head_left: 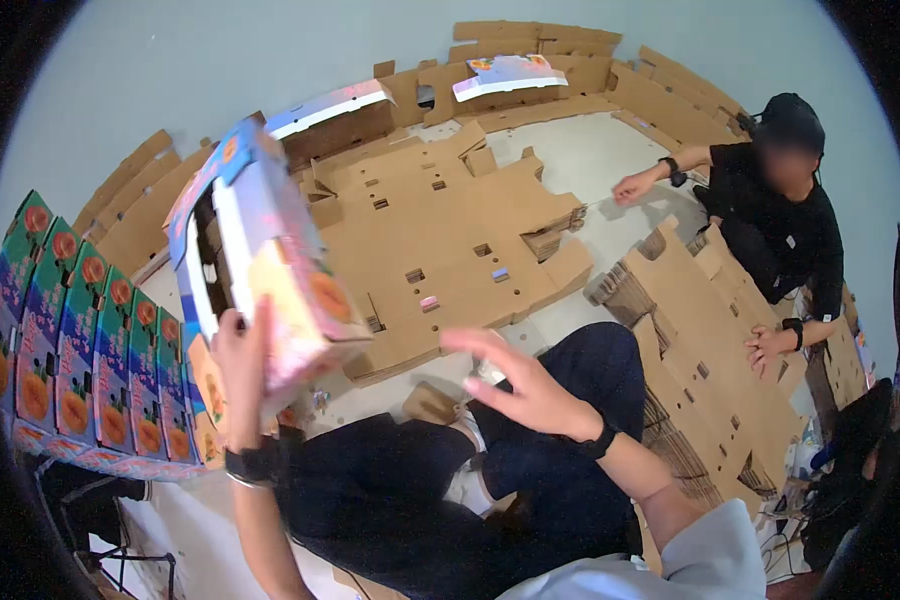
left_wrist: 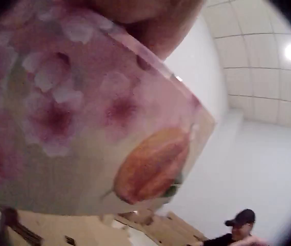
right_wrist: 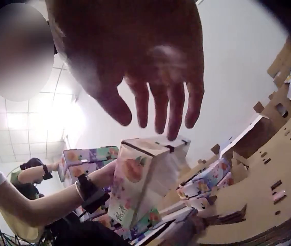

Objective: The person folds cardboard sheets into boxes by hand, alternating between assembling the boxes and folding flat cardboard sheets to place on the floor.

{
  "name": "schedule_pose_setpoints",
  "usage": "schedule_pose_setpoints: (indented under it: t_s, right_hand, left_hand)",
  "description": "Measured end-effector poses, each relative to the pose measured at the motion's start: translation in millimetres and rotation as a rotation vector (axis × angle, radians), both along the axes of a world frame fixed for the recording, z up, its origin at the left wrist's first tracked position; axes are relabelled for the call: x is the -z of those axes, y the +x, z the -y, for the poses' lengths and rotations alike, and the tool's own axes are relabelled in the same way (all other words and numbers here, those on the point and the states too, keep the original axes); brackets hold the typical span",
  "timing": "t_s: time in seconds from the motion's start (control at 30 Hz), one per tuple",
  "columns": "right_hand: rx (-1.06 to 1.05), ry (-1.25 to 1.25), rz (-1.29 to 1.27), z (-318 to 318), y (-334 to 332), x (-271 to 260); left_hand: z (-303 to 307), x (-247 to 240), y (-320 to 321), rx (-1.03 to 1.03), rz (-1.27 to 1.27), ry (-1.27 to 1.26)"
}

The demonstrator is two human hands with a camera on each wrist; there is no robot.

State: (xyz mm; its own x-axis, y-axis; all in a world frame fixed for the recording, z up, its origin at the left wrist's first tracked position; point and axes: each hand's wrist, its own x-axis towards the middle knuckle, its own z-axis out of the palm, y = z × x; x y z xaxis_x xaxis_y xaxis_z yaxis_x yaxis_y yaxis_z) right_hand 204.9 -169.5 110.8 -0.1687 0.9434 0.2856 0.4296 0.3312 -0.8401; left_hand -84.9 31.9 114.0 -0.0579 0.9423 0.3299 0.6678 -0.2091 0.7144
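My left hand (head_left: 242, 375) grips a cardboard fruit box (head_left: 280, 255) printed with peaches and pink blossoms, near its lower end. It is raised and tilted above the flat cardboard, with a long opening along its left side. Up close in the left wrist view, the printed side of the box (left_wrist: 73, 118) fills much of the picture, with part of the hand above it. My right hand (head_left: 525, 385) is in the air to the right of the box, holding nothing. Its fingers (right_wrist: 158, 105) are spread and nearly straight in the right wrist view, overlapping the box's top edge there.
A row of finished-looking peach boxes (head_left: 75, 385) stands at the left. Flat brown cardboard (head_left: 420, 215) covers the floor ahead, with another cardboard stack (head_left: 715, 350) at right. Another person (head_left: 795, 200) sits beside that stack. Printed cardboard pieces (head_left: 510, 75) lie along the back wall.
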Motion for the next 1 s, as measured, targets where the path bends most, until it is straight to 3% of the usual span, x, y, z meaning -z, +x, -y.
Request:
schedule_pose_setpoints:
  t_s: [0.03,0.1,0.17,0.2,0.27,0.47,0.63,0.7,0.77,0.8,0.83,0.87,0.93,1.0]
  right_hand:
    - [0.092,0.01,-0.141,-1.4,-0.7,-1.7]
    - [0.157,-0.023,-0.244,-5.0,3.0,-0.5]
    - [0.227,-0.052,-0.351,-7.2,11.2,14.5]
    - [0.251,-0.079,-0.464,-7.9,19.2,31.0]
    - [0.245,-0.197,-0.714,8.4,35.4,33.9]
    - [0.373,-0.401,-0.797,79.2,59.5,75.9]
    - [0.282,-0.463,-0.765,106.0,68.2,98.5]
    - [0.24,-0.487,-0.703,110.1,69.2,95.4]
    - [0.239,-0.485,-0.709,109.8,69.2,92.1]
    - [0.235,-0.48,-0.714,109.6,68.9,91.4]
    - [0.234,-0.481,-0.715,109.8,69.1,91.9]
    - [0.24,-0.483,-0.721,110.2,69.1,92.9]
    - [0.241,-0.487,-0.735,111.5,67.0,95.9]
    - [0.235,-0.451,-0.74,111.1,67.3,97.5]
  left_hand:
    - [21.2,-1.2,23.6,0.015,-0.148,0.134]
    - [75.0,-0.9,66.5,0.106,-0.222,0.162]
    - [123.4,20.0,100.1,0.253,-0.253,0.359]
    - [149.7,13.4,114.6,0.348,-0.265,0.145]
    - [186.9,19.4,139.1,0.474,-0.198,0.134]
    - [243.7,47.8,163.0,0.569,-0.206,-0.034]
    - [289.5,41.4,145.4,0.663,-0.27,-0.229]
    - [294.5,41.3,128.8,0.799,-0.22,-0.241]
    - [273.5,27.9,102.5,0.837,0.039,-0.356]
    - [262.7,19.5,89.1,0.683,0.235,-0.536]
    - [245.0,7.5,70.8,0.545,0.245,-0.481]
    - [221.3,3.4,66.4,0.489,0.186,-0.193]
    - [187.2,6.6,48.9,0.224,0.186,-0.246]
    - [154.7,22.0,45.0,0.323,0.401,-0.469]
